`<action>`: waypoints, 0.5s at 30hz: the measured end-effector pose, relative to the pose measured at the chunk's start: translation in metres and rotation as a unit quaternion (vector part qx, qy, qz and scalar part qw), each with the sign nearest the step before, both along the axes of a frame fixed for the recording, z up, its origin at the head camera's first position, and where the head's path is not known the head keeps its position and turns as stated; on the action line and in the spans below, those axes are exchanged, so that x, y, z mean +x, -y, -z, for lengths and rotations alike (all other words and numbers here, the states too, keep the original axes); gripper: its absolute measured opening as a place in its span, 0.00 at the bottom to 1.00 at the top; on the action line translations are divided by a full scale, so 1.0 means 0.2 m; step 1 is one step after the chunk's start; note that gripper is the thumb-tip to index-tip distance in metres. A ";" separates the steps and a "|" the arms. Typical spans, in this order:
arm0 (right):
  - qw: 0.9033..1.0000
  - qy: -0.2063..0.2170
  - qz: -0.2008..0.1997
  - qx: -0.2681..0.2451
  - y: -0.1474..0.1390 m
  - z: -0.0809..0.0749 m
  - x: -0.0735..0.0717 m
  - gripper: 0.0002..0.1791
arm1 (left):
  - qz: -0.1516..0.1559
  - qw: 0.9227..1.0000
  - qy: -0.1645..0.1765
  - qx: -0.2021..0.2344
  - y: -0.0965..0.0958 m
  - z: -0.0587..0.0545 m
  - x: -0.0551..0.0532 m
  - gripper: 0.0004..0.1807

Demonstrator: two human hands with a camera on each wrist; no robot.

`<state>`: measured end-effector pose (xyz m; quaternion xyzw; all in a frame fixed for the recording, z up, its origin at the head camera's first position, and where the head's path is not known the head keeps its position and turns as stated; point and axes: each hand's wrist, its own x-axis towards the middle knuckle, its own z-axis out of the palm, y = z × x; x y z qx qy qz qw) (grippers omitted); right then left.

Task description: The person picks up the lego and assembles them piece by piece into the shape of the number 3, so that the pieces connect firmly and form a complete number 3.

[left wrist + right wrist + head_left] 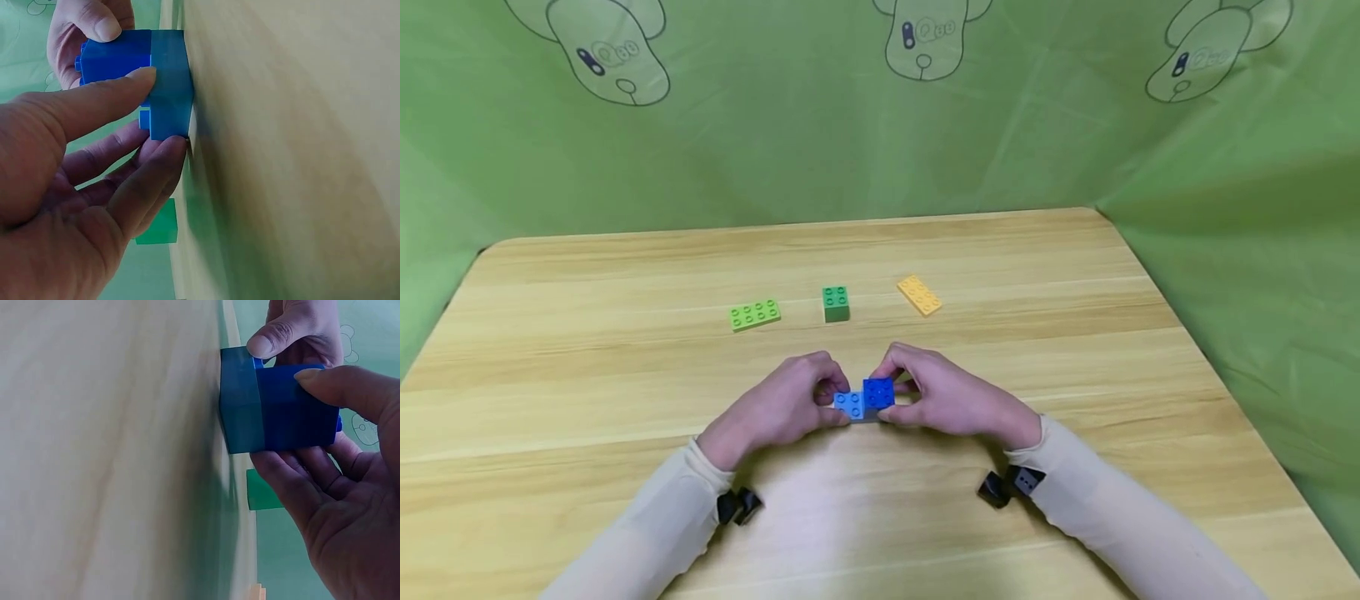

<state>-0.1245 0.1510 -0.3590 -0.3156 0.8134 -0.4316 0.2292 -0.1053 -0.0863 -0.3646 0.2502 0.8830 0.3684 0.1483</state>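
Note:
Near the middle of the table, a light blue toy brick (848, 404) lies low on the wood with several studs showing at its left end. My left hand (786, 400) pinches that end between thumb and fingers. A taller dark blue brick (878, 392) sits on the light blue one's right end. My right hand (951, 393) grips the dark blue brick, thumb on the near side and fingers behind. Seen from the right wrist, the dark blue brick (297, 406) meets the light blue brick (242, 403) along a straight seam.
Beyond the hands lie a flat lime green brick (756, 314), a taller green brick (836, 304) and a flat yellow-orange brick (919, 295). A green cloth (820, 150) hangs behind the wooden table (587, 358). Black wrist devices (1011, 486) sit under both forearms.

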 end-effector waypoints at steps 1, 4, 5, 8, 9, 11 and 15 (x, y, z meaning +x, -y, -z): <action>1.000 -0.001 0.001 0.001 0.00 0.00 0.00 0.16 | 0.000 1.000 0.002 0.002 0.00 0.00 0.00 0.13; 1.000 -0.004 0.002 0.004 0.00 -0.01 0.00 0.16 | 0.001 1.000 0.016 0.006 0.01 0.00 0.00 0.14; 1.000 -0.005 0.002 0.005 0.01 -0.01 0.00 0.16 | 0.002 1.000 0.023 0.009 0.02 -0.01 -0.01 0.15; 1.000 -0.009 0.003 0.012 0.01 -0.01 0.01 0.16 | -0.002 0.999 0.043 0.029 0.05 -0.02 -0.02 0.17; 1.000 -0.010 0.004 0.015 0.01 -0.01 0.01 0.16 | -0.005 0.998 0.048 0.036 0.07 -0.02 -0.02 0.18; 1.000 -0.011 0.007 0.022 0.01 -0.01 0.01 0.15 | -0.019 0.997 0.050 0.052 0.09 -0.03 -0.03 0.19; 0.999 -0.013 0.012 0.033 0.01 -0.02 0.01 0.15 | -0.055 0.994 0.034 0.090 0.16 -0.05 -0.04 0.16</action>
